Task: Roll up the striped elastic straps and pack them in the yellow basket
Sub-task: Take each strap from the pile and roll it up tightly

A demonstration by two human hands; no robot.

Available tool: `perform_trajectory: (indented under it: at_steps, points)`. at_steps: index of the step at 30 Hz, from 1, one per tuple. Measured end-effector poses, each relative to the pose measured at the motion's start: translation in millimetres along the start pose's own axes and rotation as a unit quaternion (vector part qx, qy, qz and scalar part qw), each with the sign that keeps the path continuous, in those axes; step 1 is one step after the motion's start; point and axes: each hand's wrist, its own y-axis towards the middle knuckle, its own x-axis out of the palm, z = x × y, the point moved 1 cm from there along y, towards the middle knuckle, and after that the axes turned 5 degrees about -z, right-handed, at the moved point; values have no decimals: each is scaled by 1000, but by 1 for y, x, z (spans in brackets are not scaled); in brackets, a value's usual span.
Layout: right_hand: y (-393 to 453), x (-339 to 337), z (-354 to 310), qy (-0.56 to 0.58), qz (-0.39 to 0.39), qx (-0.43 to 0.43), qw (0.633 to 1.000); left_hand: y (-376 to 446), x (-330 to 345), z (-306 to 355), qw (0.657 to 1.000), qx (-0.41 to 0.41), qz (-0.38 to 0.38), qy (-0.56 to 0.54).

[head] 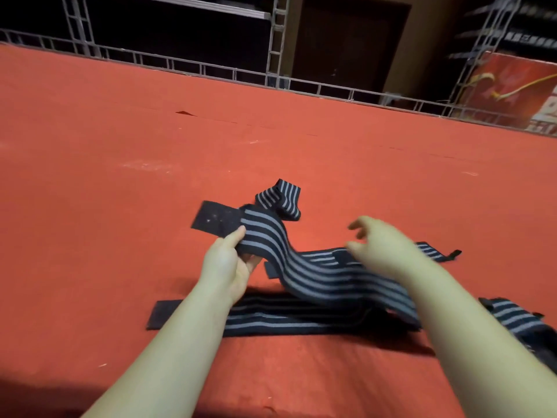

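Strap (272, 236): lifting off the red floor (120, 146), its black tab end beside the left hand (226, 267).
Fingers: left gripping the strap; right hand (382, 245) hovering loose, holding nothing.
Technique: rolling tightly from the tab, edges aligned.
Basket: not showing.

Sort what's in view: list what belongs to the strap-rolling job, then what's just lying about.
Job:
lifted strap, held by left hand
right hand, open above it
flat strap
folded strap
far strap
edge strap

Lying about:
red cloth
metal railing
red poster
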Motion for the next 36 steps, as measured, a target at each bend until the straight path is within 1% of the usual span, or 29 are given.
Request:
perform_trajectory:
  at_steps: [1, 2, 3, 4, 5, 7, 9, 10, 11, 12, 13, 14, 15, 16, 18, 19, 21, 23, 24, 25, 27, 28, 31, 34, 36]
  points:
    - [-6, 13, -15, 65, -22, -66, 995, -3, 0, -4, 1000, -4, -4, 25]
    - [-13, 24, -32, 130, -52, -120, 983, -6, 0, -7, 999, -8, -12, 48]
    - [-18, 34, -47, 179, -79, -160, 968, -10, -1, -10, 997, -13, -24, 70]
    - [-21, 42, -60, 214, -95, -182, 955, -15, -1, -10, 995, -18, -41, 89]
    - [-22, 48, -70, 237, -93, -190, 948, -19, -2, -10, 993, -23, -54, 102]
    - [-18, 55, -80, 258, -41, -199, 945, -23, -7, -6, 989, -15, -65, 130]
    - [-15, 60, -88, 230, 55, -214, 948, -22, -14, 1, 979, -7, -42, 200]
    - [-15, 63, -92, 195, 105, -223, 949, -22, -19, 4, 975, -15, -34, 217]
    - [-15, 68, -97, 151, 155, -238, 947, -24, -21, 8, 974, -33, -42, 219]
    - [-18, 73, -102, 107, 195, -255, 941, -26, -23, 11, 974, -56, -69, 209]
    - [-20, 80, -108, 75, 224, -270, 933, -29, -25, 14, 974, -76, -96, 192]
    - [-23, 88, -113, 54, 237, -283, 928, -31, -25, 17, 975, -83, -111, 175]
    - [-26, 97, -117, 40, 243, -295, 923, -32, -26, 19, 978, -79, -109, 161]
    - [-28, 106, -119, 38, 243, -300, 922, -29, -30, 18, 982, -65, -87, 156]
    - [-32, 119, -122, 59, 202, -288, 934, -23, -39, 19, 990, -49, -14, 131]
    - [-32, 123, -122, 65, 178, -270, 944, -19, -45, 21, 992, -53, 5, 111]
    - [-28, 133, -118, 62, 136, -224, 963, -13, -59, 28, 995, -57, 8, 86]
    - [-26, 145, -115, 22, 153, -216, 964, -9, -76, 37, 991, -55, 7, 123]
    - [-26, 151, -115, -2, 170, -215, 962, -8, -86, 41, 981, -57, 11, 182]
    - [-26, 158, -114, -19, 189, -218, 957, -8, -96, 45, 963, -68, 14, 259]
    - [-27, 173, -113, -50, 216, -225, 949, -10, -114, 50, 916, -92, 14, 389]
    - [-28, 178, -114, -56, 224, -218, 948, -10, -122, 52, 899, -94, 23, 427]
    - [-29, 188, -119, -53, 237, -198, 950, -8, -141, 60, 868, -86, 56, 487]
    - [-28, 197, -123, -42, 237, -179, 954, -5, -152, 63, 844, -106, 45, 524]
    - [-29, 202, -124, -25, 232, -165, 958, -4, -157, 66, 839, -137, 32, 526]
